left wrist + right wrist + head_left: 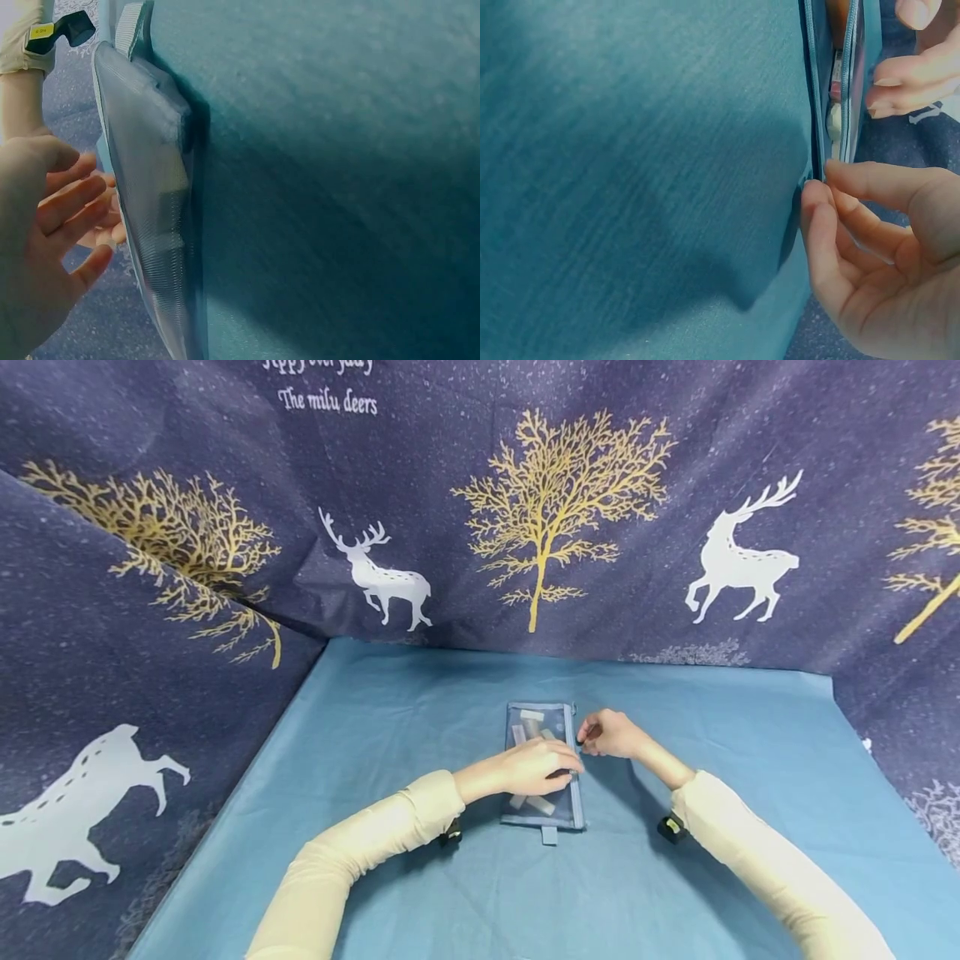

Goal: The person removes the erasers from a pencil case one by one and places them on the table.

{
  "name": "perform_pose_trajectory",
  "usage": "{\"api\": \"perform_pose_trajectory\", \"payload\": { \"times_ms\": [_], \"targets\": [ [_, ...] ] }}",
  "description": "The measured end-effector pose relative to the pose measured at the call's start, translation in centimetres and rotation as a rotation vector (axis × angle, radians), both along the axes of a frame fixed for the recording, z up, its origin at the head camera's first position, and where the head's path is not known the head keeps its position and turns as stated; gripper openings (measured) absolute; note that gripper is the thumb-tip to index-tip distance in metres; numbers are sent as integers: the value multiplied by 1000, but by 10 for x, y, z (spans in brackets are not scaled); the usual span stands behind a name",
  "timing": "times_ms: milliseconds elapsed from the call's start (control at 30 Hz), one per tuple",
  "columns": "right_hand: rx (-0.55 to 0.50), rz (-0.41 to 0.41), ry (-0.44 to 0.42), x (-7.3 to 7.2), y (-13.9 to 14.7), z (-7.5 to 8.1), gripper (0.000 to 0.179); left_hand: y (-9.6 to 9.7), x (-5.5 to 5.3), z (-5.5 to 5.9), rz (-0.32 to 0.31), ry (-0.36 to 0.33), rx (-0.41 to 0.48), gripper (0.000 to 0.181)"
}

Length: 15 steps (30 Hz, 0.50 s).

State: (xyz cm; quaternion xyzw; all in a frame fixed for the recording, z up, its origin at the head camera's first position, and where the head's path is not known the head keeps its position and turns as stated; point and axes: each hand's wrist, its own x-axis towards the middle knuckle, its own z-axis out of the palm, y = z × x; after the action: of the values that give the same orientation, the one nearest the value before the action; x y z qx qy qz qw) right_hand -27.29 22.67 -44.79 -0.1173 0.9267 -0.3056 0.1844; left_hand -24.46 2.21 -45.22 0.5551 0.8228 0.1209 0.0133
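Your left hand (pixel 534 767) reaches across the one mesh pouch (pixel 558 802) lying on the bench (pixel 405 718), fingers uncurled and slightly apart — seemingly to steady it. Inside sit several pale pieces (pixel 542 806), partly covered, so you can't count them surely. Down its right side runs one zipper (pixel 847 67), its rows parted; your right hand's (pixel 607 733) fingers pinch it — likely for control.

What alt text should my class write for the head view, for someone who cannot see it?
A person's right hand pinches at the right edge of a translucent zip pouch holding pale pieces; the left hand is over it. Beneath is blue cloth; behind, navy fabric with white deer and golden trees.
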Motion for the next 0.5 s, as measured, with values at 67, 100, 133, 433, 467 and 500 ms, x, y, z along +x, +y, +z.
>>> {"api": "perform_pose_trajectory", "payload": {
  "times_ms": [67, 100, 133, 433, 467, 500],
  "targets": [
    [-1, 15, -6, 1, 1, 1, 15, 1, 0, 1, -3, -6, -29, 31],
    [-4, 25, -4, 2, 1, 1, 15, 3, 1, 1, -1, -6, -48, 32],
    [-8, 33, -3, 3, 2, 1, 16, 3, 1, 2, 1, -6, -63, 32],
    [-28, 47, 2, 8, -2, 1, 13, 9, 1, 1, 1, 48, -107, 31],
    [-30, 52, 1, 8, -2, 1, 13, 9, 1, 1, -1, 53, -109, 30],
    [-28, 52, 1, 8, -2, 1, 12, 9, 0, 1, -3, 60, -110, 29]
  ]
}}
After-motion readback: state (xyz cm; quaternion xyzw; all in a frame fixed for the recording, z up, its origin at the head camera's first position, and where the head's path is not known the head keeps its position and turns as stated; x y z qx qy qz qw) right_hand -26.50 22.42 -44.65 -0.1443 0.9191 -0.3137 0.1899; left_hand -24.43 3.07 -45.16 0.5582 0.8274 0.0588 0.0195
